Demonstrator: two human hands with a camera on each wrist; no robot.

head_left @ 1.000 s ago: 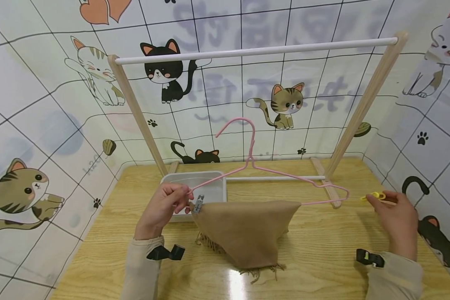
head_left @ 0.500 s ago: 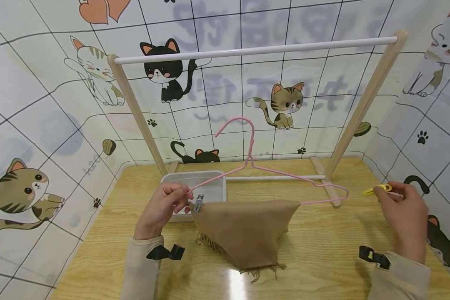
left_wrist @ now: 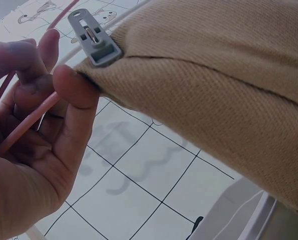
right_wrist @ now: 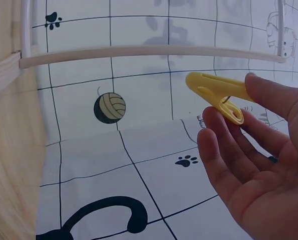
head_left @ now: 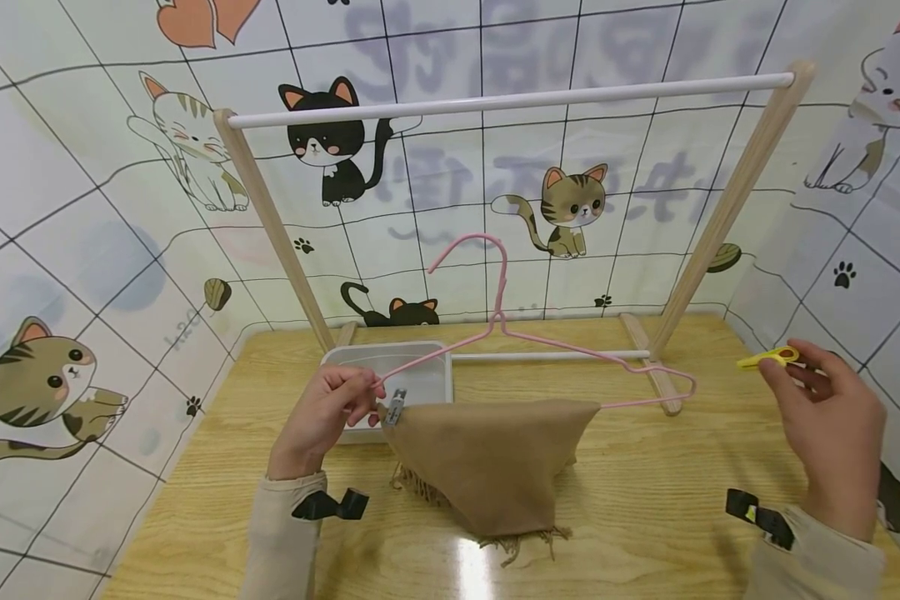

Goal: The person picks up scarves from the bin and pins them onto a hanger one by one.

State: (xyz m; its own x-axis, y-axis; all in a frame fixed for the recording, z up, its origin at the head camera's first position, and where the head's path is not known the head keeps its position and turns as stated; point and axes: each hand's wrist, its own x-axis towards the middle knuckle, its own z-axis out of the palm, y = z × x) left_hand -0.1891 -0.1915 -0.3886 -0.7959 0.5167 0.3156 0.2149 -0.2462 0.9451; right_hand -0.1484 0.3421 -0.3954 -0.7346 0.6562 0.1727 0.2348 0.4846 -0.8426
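Observation:
A pink wire clothes hanger is held up over the table, hook upward, by my left hand, which grips its left end. Over its lower bar drapes a brown fringed scarf. A grey clothespin clamps the scarf's left top corner, close to the left fingertips in the left wrist view. My right hand, off to the right and apart from the hanger, pinches a yellow clothespin between thumb and fingers. The hanger's right end is bare of cloth.
Behind the hanger stands a rack with wooden posts and a white top rail. A light grey plastic bin sits at back left, partly behind the left hand. The wooden table meets cat-patterned walls.
My right hand has moved right and slightly up, away from the hanger, with the yellow clothespin. The left hand, hanger and scarf stay almost still.

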